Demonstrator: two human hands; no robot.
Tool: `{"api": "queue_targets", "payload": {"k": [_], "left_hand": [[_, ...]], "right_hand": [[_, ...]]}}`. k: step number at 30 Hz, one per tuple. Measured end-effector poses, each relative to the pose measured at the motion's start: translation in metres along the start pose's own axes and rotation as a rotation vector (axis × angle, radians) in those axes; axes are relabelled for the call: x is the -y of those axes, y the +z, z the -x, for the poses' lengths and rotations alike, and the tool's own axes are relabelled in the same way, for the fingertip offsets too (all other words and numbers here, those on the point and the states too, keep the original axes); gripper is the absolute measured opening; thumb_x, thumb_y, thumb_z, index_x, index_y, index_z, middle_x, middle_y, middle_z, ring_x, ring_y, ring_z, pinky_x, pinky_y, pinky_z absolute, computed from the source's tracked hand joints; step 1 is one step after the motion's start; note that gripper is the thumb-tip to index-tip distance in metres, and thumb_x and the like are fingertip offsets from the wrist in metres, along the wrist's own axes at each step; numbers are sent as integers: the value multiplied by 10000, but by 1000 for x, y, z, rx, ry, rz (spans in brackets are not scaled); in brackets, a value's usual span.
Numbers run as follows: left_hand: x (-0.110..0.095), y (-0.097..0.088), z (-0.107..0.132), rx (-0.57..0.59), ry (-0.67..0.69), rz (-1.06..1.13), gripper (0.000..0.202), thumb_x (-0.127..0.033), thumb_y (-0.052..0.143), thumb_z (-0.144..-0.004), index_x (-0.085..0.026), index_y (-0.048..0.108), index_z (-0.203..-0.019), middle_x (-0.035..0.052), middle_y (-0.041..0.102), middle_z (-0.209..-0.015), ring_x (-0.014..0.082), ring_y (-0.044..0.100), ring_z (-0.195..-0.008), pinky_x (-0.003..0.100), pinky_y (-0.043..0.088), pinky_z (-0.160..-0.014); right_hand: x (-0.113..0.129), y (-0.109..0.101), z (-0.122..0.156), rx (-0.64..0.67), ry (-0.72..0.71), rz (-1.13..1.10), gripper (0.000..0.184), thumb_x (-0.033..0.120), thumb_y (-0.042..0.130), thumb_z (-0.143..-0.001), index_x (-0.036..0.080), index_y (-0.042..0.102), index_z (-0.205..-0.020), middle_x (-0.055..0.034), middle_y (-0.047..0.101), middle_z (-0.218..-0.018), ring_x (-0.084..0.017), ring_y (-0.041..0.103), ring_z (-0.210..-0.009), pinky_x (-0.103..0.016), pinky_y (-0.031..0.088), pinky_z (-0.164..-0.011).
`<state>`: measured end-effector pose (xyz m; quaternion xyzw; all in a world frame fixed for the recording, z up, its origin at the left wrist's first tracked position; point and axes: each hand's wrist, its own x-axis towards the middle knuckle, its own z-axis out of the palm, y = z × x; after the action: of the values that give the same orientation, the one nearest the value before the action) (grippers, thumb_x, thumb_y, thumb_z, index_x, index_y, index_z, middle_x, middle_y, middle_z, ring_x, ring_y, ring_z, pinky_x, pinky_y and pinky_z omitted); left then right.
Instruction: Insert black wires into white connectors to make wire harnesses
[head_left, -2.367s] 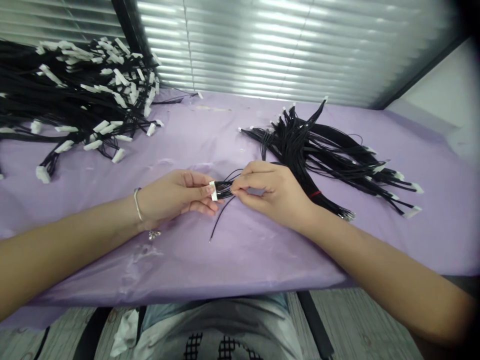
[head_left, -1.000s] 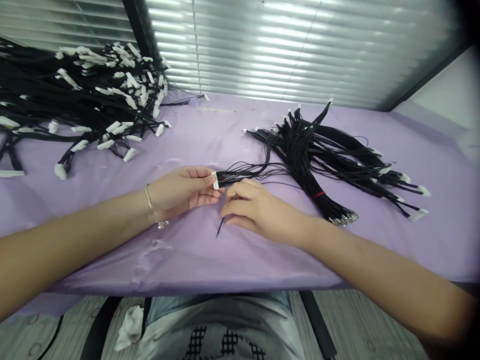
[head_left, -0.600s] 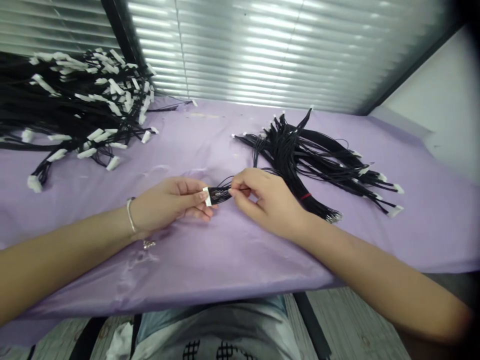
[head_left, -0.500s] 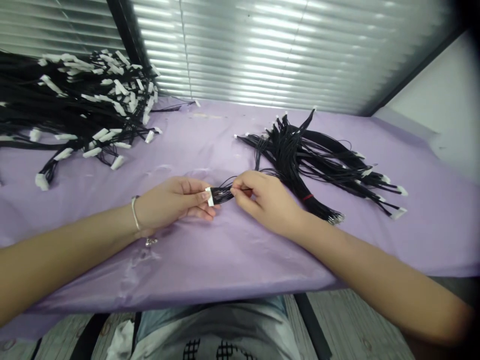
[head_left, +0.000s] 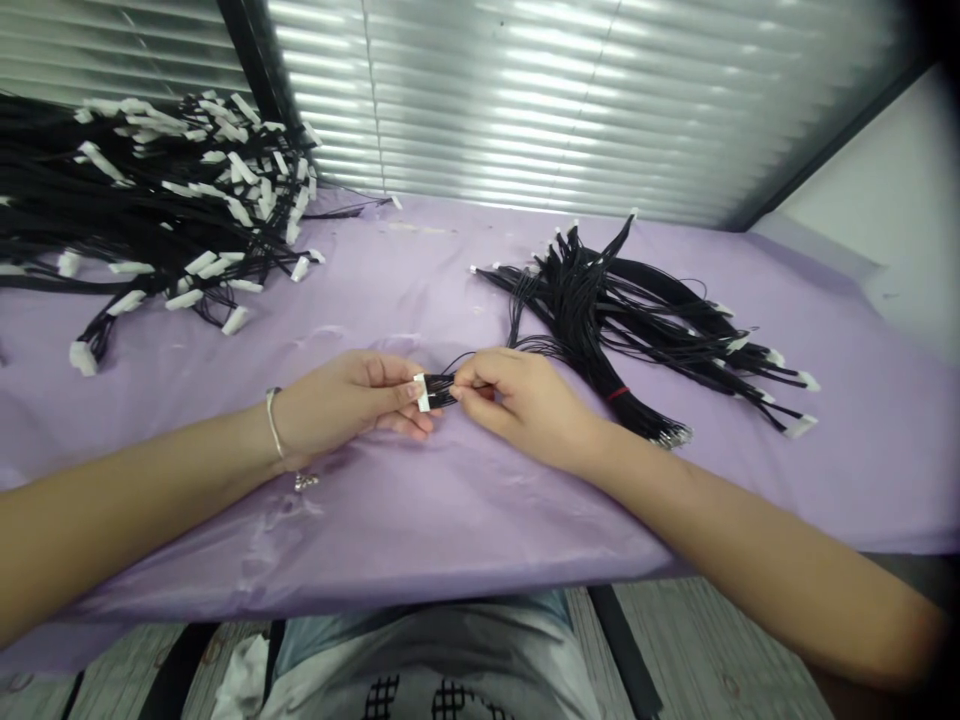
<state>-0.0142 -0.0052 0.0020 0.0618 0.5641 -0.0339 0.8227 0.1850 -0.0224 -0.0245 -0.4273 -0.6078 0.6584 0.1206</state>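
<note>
My left hand pinches a white plug connector between thumb and fingers, above the purple cloth. Several thin black wires run out of the connector towards the right. Close beside it, my right hand is closed with thumb and forefinger pressed together on a black wire, just right of the connector. The wire's tip is hidden by the fingers. From behind the right hand, loose wires lead to a bundle of black wires bound with a red tie.
A large heap of black cables with white connectors lies at the back left. The purple cloth covers the table up to the window blinds. Cables with white ends spread to the right.
My right hand has moved slightly left, closer to the connector. My left hand keeps its hold on the connector, almost in place.
</note>
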Motion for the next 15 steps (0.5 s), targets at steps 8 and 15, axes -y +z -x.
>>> {"api": "queue_targets", "payload": {"k": [8,15], "left_hand": [[0,1,1,4,-3,-43,84,-209,640,-768,-131,665,-753,53,653,-700,134,639,-655,224,562,-671],[-4,2,0,-29,-41,-89,81,-217,651,-774,-143,669,-747,33,666,-682,124,641,-640,214,562,-662]], "right_hand": [[2,0,1,16,-8,-40,90,128,533,-803,116,615,-768,-12,610,-713,-83,510,-633,-190,376,-610],[-2,9,-3,8,65,47,131,179,530,-837,128,620,-756,-18,624,-710,-104,522,-638,-216,378,-613]]}}
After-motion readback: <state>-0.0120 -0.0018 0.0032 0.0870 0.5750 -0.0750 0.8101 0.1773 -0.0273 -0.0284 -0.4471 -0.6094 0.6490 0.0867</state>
